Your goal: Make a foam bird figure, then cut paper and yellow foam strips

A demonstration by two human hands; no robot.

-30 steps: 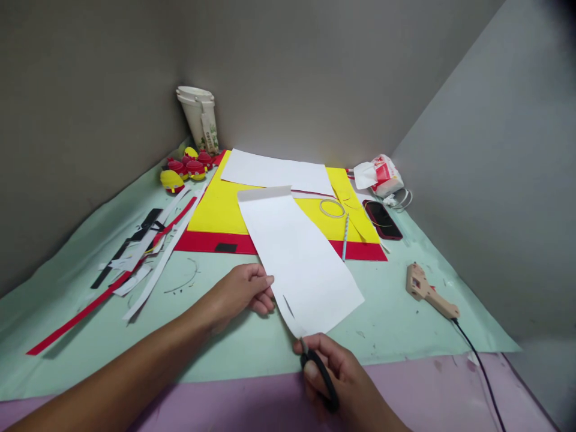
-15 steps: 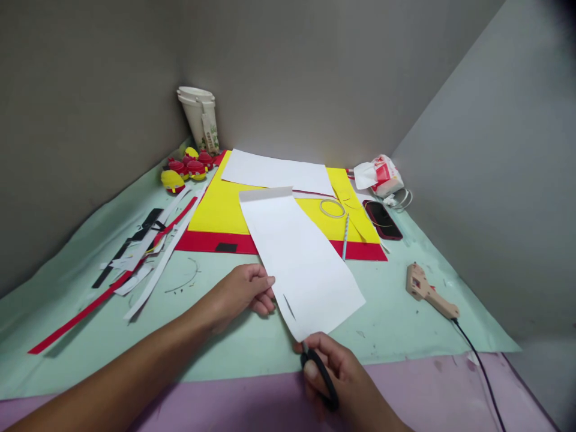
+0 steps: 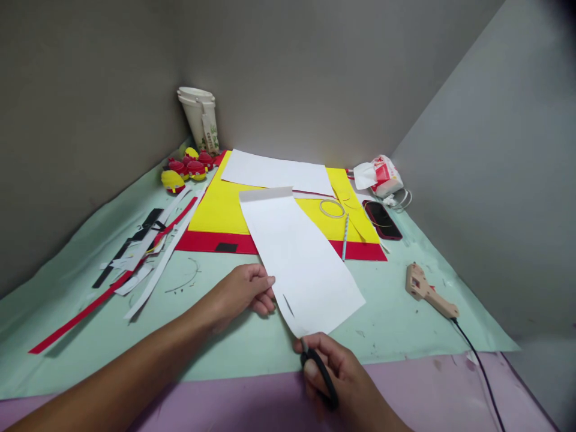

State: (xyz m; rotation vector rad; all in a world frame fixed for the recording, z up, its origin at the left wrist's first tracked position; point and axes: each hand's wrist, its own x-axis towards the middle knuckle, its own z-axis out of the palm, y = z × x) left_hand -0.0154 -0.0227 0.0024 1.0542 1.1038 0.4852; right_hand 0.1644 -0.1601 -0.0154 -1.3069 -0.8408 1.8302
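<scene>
My left hand (image 3: 243,292) pinches the left edge of a long white paper sheet (image 3: 299,258), fingers closed on it. The sheet slants up and away, its far end curled over. A short slit shows near its lower left edge. My right hand (image 3: 339,375) is closed around black-handled scissors (image 3: 320,372), whose blades meet the sheet's bottom corner. Both hands are over the pale green table cover (image 3: 234,336).
Behind lie a yellow sheet (image 3: 220,207) on a red sheet (image 3: 202,242), another white sheet (image 3: 279,171), a tape ring (image 3: 332,208), a pencil (image 3: 345,237). Paper strips (image 3: 144,252) lie at left. A phone (image 3: 382,219), glue gun (image 3: 429,292) with cord sit at right. Cups (image 3: 200,117) stand in the corner.
</scene>
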